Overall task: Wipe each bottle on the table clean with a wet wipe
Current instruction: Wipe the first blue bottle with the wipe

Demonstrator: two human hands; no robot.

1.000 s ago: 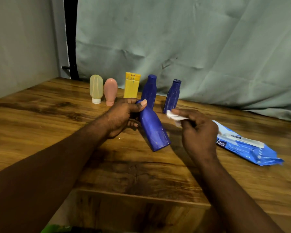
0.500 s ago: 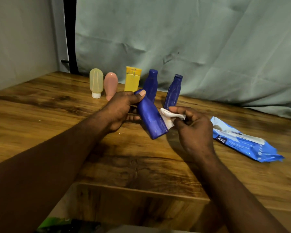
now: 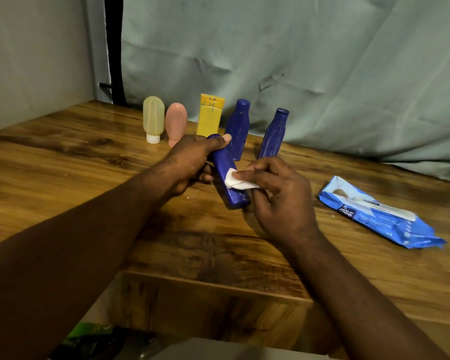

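Shows dim, warm indoor light from above and ahead. Leaves a soft sheen on the far left of the wooden table (image 3: 70, 141) and a diffuse shadow beneath the right hand (image 3: 283, 198). Renders the near forearms (image 3: 63, 255) dark, with little detail. Bows lines toward the edges; blurs the green clutter (image 3: 89, 336) along the bottom border.

"mee mee" on wipes pack (image 3: 374, 216) (white lettering)
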